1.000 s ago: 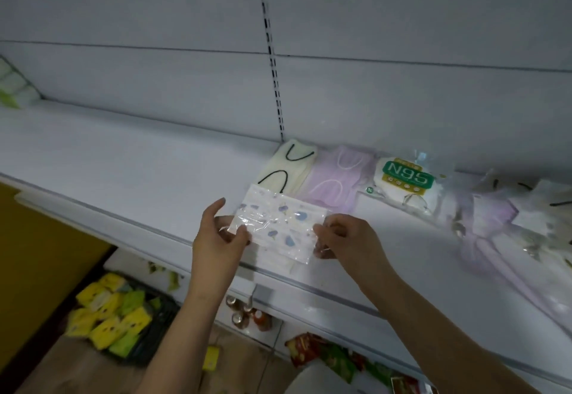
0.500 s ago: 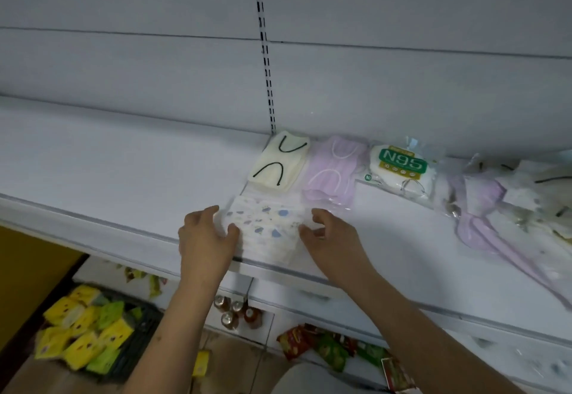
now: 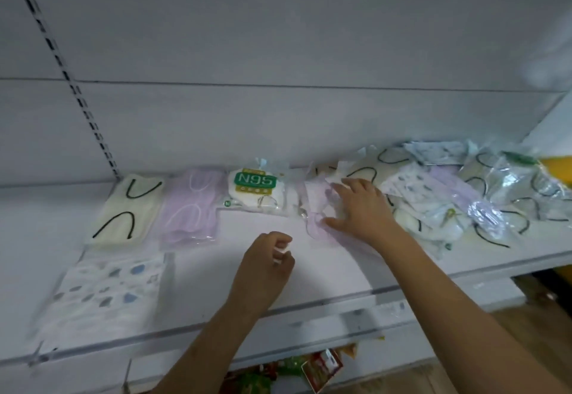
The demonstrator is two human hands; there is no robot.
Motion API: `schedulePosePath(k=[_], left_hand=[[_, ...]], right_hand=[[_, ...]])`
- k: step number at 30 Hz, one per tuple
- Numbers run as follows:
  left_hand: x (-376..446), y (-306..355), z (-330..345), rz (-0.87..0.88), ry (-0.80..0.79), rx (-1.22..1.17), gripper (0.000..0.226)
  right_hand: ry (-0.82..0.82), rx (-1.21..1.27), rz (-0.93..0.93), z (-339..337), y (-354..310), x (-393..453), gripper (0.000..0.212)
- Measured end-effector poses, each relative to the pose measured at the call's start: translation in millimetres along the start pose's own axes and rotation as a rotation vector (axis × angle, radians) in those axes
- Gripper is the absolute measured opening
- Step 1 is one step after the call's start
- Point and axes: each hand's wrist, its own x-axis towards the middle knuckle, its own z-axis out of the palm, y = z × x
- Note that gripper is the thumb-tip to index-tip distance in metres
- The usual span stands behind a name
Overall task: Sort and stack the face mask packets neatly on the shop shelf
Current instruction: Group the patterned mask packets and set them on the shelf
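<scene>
On the white shelf (image 3: 325,273) four packets lay sorted at the left: a cream one (image 3: 125,212), a lilac one (image 3: 190,208) and an N95 one (image 3: 255,189) in a row at the back, and a patterned one (image 3: 105,291) in front near the edge. The right hand (image 3: 360,211) lay with fingers spread on a loose lilac packet (image 3: 318,208) at the near edge of the unsorted heap (image 3: 448,192). The left hand (image 3: 266,263) hovered over bare shelf, fingers loosely curled; whether it pinched anything I could not tell.
</scene>
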Motion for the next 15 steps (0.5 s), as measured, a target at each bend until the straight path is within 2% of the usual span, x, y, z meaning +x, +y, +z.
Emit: schedulePosePath(k=[2, 4, 5, 7, 9, 11, 15], left_hand=[[9.9, 2.8, 13.6, -0.052, -0.035, -0.005, 0.029], [19.3, 5.8, 20.5, -0.093, -0.028, -0.013, 0.028], [23.6, 7.3, 22.7, -0.105, -0.023, -0.015, 0.027], [31.7, 11.2, 26.2, -0.112, -0.015, -0.003, 0.026], [40.6, 16.0, 29.8, -0.124, 0.006, -0.009, 0.024], [49.9, 22.0, 34.6, -0.146, 0.028, -0.080, 0.020], [68.7, 42.1, 47.4, -0.167, 0.049, -0.245, 0.016]], right_hand=[[-0.010, -0.032, -0.044, 11.7, 19.1, -13.1, 0.063], [0.082, 0.013, -0.063, 20.3, 36.8, -17.8, 0.035], [0.144, 0.065, -0.065, 22.4, 43.9, -16.4, 0.028], [0.279, 0.233, -0.036, 20.7, 52.1, -11.8, 0.019], [0.347, 0.368, 0.034, 13.9, 54.3, -9.3, 0.017], [0.351, 0.431, 0.060, 7.3, 55.5, -8.3, 0.020], [0.296, 0.487, 0.043, 6.1, 55.8, -15.5, 0.009]])
